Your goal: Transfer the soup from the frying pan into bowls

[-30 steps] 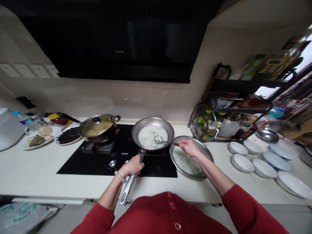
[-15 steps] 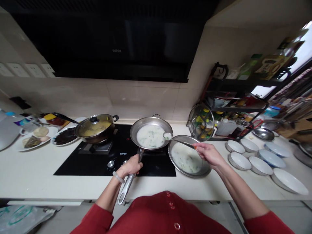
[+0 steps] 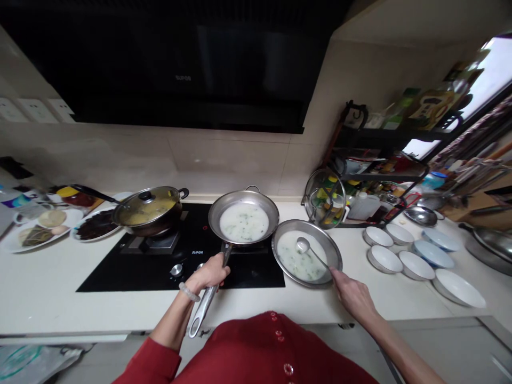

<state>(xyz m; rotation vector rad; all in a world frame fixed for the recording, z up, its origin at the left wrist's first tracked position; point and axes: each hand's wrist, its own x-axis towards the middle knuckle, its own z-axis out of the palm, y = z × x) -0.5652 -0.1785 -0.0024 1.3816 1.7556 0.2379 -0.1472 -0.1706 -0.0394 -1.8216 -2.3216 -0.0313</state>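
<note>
My left hand (image 3: 212,271) is wrapped round the long handle of a steel frying pan (image 3: 214,213), which sits on the right side of the black cooktop (image 3: 124,272). White soup with green bits (image 3: 245,222) lies in the pan. In my right hand (image 3: 352,295) is the handle of a metal ladle (image 3: 303,245). The ladle's bowl is over a wide steel basin (image 3: 336,250) beside the pan, at the surface of more white soup with greens; whether it dips in I cannot tell.
A lidded pan (image 3: 148,213) stands on the left burner, its handle pointing left. Plates of food (image 3: 68,217) are farther left. Several bowls (image 3: 416,265) stand on the right counter. A glass lid (image 3: 325,198) leans against the spice rack (image 3: 380,176). The range hood (image 3: 180,80) hangs above.
My right hand has moved down and slightly right. The ladle has gone from the frying pan's right edge to over the basin. My left hand stays on the pan handle.
</note>
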